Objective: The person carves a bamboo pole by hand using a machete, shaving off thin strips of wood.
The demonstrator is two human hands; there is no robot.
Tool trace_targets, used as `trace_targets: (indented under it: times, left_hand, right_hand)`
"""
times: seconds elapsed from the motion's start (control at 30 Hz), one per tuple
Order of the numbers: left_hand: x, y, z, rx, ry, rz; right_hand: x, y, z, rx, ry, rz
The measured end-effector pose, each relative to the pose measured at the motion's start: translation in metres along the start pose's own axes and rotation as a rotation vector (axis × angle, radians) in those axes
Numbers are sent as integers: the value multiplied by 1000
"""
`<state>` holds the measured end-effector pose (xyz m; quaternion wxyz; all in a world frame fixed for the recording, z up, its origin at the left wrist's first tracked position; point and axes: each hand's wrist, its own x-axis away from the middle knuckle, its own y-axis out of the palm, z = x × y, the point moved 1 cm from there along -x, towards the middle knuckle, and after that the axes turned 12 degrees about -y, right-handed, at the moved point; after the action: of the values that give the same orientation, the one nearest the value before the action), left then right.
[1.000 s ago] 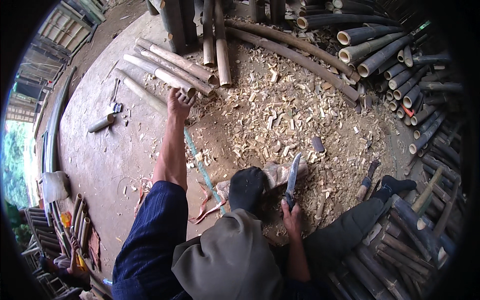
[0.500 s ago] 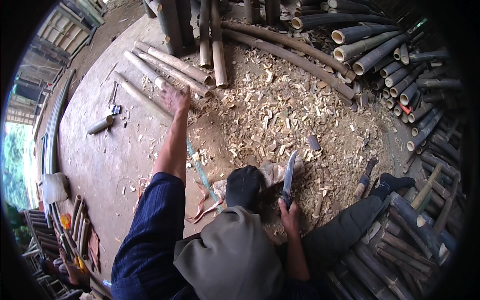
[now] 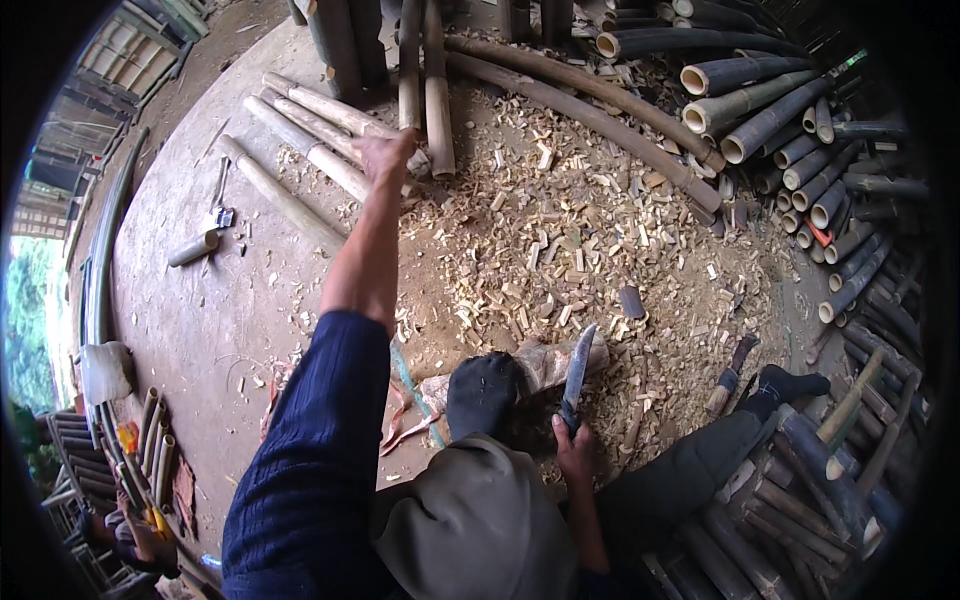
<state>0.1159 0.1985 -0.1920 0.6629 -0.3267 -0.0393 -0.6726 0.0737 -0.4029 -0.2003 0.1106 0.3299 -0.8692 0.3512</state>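
My left hand [image 3: 388, 152] reaches far forward and is closed over a pale bamboo pole [image 3: 315, 98] near its closer end; the fingertips are partly hidden. More pale poles lie beside it, among them a scraped bamboo pole [image 3: 285, 195] to the left. In my right hand [image 3: 576, 448] is a long knife [image 3: 578, 372], gripped by its dark handle, the blade pointing up and away from me. Just beyond that hand a thick pale log [image 3: 560, 365] lies across the ground, and my dark-socked foot [image 3: 483, 392] rests against it.
Wood chips [image 3: 550, 240] cover the ground ahead. Stacked dark bamboo [image 3: 750, 75] fills the right side. Another sheathed or wrapped blade tool [image 3: 730, 375] lies near my right foot. A short bamboo piece [image 3: 193, 249] lies left. At lower left another person [image 3: 140, 535] sits near bamboo pieces.
My left hand has moved right, from above the poles onto the end of one. The knife in my right hand has shifted slightly lower, and the view has moved a little.
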Motion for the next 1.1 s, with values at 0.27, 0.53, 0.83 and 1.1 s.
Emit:
trace_targets:
  times: [0.27,0.53,0.83,1.1]
  left_hand:
    - [23,-84,-3,692,-95,-502]
    - [218,-111,-129,490,259,-494]
    - [274,-128,-228,-31,457,-207]
    - [192,-47,-151,-91,565,-227]
  right_hand:
    - [-8,3,-1,-170,-5,-37]
    - [-2,1,-13,-238,6,2]
    - [-11,9,9,-107,-81,23]
    - [-4,4,1,-159,-64,30]
